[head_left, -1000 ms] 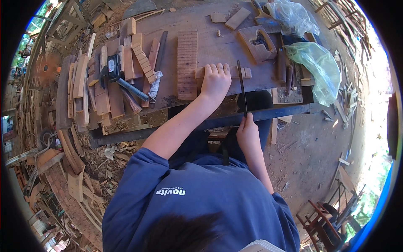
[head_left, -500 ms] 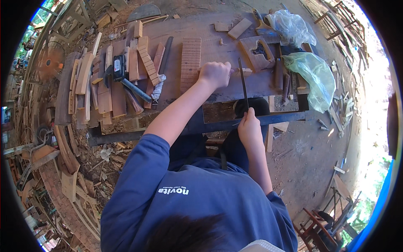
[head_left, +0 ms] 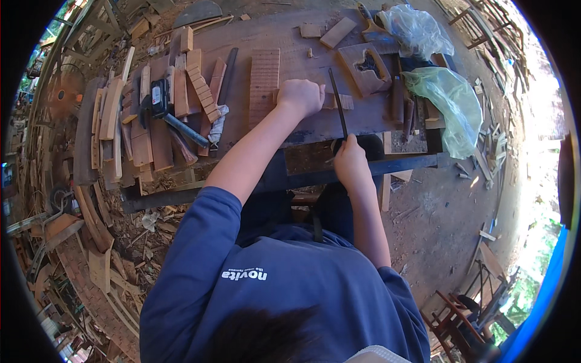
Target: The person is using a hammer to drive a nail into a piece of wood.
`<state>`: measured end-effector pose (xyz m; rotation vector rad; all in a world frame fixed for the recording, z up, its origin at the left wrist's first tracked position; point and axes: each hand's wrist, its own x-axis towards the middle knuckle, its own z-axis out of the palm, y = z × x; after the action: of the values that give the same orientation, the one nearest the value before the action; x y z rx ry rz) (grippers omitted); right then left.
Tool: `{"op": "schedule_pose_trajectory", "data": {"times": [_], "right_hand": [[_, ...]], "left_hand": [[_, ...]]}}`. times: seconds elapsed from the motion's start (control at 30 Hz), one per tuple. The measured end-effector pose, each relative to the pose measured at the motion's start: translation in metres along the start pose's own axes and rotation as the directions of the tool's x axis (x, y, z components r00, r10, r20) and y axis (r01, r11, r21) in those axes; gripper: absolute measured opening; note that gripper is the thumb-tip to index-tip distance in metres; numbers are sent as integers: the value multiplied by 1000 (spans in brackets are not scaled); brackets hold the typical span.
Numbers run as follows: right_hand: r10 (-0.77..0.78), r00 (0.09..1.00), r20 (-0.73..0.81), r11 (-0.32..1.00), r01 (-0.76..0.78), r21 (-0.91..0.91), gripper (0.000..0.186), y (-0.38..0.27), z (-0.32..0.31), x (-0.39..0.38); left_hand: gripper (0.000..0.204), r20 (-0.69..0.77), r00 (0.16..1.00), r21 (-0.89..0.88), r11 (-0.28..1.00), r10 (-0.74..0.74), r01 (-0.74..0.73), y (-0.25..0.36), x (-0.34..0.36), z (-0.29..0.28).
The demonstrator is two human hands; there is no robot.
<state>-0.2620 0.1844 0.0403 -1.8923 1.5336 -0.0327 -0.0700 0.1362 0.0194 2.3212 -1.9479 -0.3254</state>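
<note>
My left hand (head_left: 301,97) is closed on a short notched wood piece (head_left: 342,101) lying crosswise on the workbench (head_left: 224,33); the fingertips are hidden. My right hand (head_left: 350,158) grips the lower end of a long, thin dark blade (head_left: 338,97), a file or saw, I cannot tell which, which points away from me across that piece. A flat board with crosswise lines (head_left: 264,85) lies just left of the piece. A carved block with a shaped opening (head_left: 363,69) sits to the upper right.
Many wood strips (head_left: 112,112) and a black tool with a blue handle (head_left: 184,127) cover the bench's left. A brush (head_left: 372,24) and two plastic bags (head_left: 448,106) sit at the right. A metal rail (head_left: 387,166) crosses near my knees. Offcuts litter the floor (head_left: 423,230).
The whole view has shifted slightly. My left hand has turned over the piece, its knuckles now toward the right. My right hand and the blade have moved a little farther from me.
</note>
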Motion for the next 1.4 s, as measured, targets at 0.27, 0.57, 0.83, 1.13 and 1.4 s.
{"op": "schedule_pose_trajectory", "data": {"times": [0.27,0.57,0.83,1.13,1.4], "right_hand": [[-29,998,63,1000,29,-9,20,2,-10,-20],[-11,998,58,999,13,-40,22,-11,-7,10],[15,1000,24,1000,-15,5,22,-1,1,-13],[7,999,35,1000,-6,-24,22,0,-3,-9],[15,999,30,999,-13,-48,23,-10,-11,19]], "left_hand": [[52,-40,999,-26,1000,-11,10,-4,-2,5],[52,11,999,-47,998,-30,30,-2,-1,3],[51,-23,1000,-52,998,-21,19,-4,-2,3],[52,9,998,-58,996,-66,66,-1,-3,0],[54,10,1000,-37,999,-13,13,1,5,1]]}}
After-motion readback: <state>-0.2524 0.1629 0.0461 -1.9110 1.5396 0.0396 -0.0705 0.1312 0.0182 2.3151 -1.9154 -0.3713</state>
